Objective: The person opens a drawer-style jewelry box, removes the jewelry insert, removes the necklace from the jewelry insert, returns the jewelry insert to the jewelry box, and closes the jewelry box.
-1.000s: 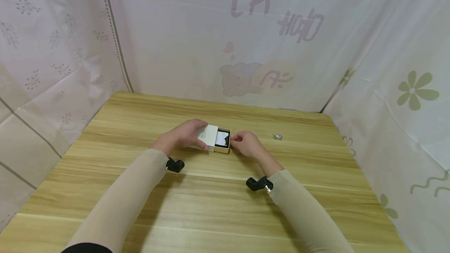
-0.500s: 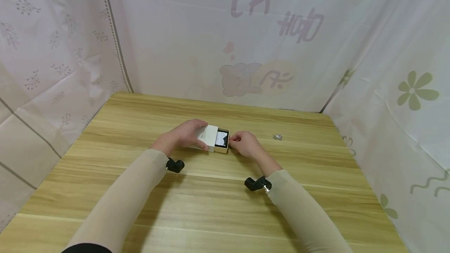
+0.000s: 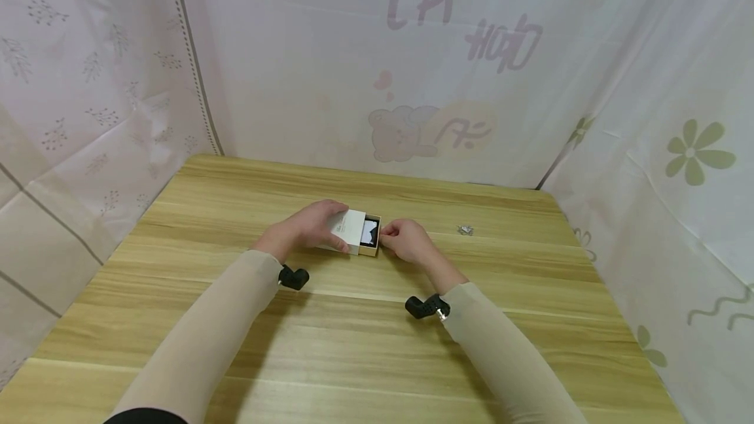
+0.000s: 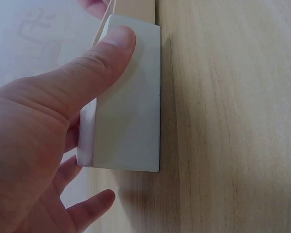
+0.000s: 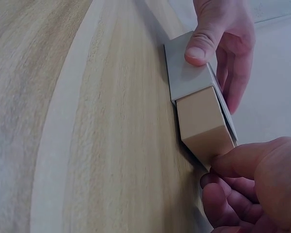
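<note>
A small white slide-out box [image 3: 349, 231] lies on the wooden table in the head view, its tan inner drawer [image 5: 203, 116] standing partly out of the right end. A white piece with black around it [image 3: 369, 232] shows inside the drawer. My left hand [image 3: 315, 223] grips the white outer sleeve, thumb [image 4: 106, 58] along the near side and fingers on the far side. At the drawer's outer end is my right hand [image 3: 408, 239], fingers curled and thumb tip against the end face. I cannot tell whether a pull tab sits between its thumb and forefinger.
A little cluster of silvery metal pieces [image 3: 465, 230] lies on the table [image 3: 353, 345] to the right of the right hand. Printed pale curtains [image 3: 294, 70] hang behind the table and at both sides. Black wrist-worn devices [image 3: 427, 307] stick out from both cuffs.
The drawer has slid left, further into the white sleeve, and less of its inside shows. The right hand has moved left with it. The left hand and the sleeve have stayed in place.
</note>
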A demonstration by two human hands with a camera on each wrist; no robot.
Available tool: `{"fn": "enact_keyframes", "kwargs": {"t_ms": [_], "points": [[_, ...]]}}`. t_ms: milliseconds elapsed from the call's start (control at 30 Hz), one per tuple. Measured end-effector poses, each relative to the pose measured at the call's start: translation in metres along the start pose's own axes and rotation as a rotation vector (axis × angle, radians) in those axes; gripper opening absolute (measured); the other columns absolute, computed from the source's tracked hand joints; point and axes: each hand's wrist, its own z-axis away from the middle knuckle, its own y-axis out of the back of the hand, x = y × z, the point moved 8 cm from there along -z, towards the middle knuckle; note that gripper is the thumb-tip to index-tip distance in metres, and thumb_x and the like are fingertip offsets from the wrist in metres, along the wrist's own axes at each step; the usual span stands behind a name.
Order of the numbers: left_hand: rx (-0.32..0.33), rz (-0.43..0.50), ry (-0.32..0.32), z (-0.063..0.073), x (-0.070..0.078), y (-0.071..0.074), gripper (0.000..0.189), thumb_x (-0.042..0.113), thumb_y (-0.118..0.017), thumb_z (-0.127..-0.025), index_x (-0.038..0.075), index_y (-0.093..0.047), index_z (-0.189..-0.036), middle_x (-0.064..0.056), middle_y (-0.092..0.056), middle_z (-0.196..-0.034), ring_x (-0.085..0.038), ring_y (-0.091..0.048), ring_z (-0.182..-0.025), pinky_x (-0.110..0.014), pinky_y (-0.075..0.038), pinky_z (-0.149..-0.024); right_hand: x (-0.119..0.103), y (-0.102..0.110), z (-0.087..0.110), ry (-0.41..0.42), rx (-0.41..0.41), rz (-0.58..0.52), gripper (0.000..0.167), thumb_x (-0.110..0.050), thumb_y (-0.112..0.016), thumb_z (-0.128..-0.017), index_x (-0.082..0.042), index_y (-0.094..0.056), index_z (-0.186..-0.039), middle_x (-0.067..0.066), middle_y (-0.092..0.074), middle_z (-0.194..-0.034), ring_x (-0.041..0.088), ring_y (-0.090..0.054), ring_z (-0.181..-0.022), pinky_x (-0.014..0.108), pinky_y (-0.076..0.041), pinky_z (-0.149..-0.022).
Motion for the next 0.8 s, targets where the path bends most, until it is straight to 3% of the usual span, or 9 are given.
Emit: {"fn": "enact_keyframes", "kwargs": {"t_ms": [800], "points": [[-0.003,-0.007,-0.001,0.000,0.001,0.000,0.104,0.038,-0.097,-0.085,0.003,-0.044,-0.166,-0.019,-0.048,-0.170,-0.038,-0.048,-0.155,-0.052,-0.036,-0.132,-0.014,-0.010,-0.006,0.012,0.011,-0.004,0.017,-0.023,-0.072,-0.106,-0.007,-0.079,-0.109,0.003,-0.075,-0.093,0.012,-0.065,-0.076,0.024,-0.049,-0.069]]}}
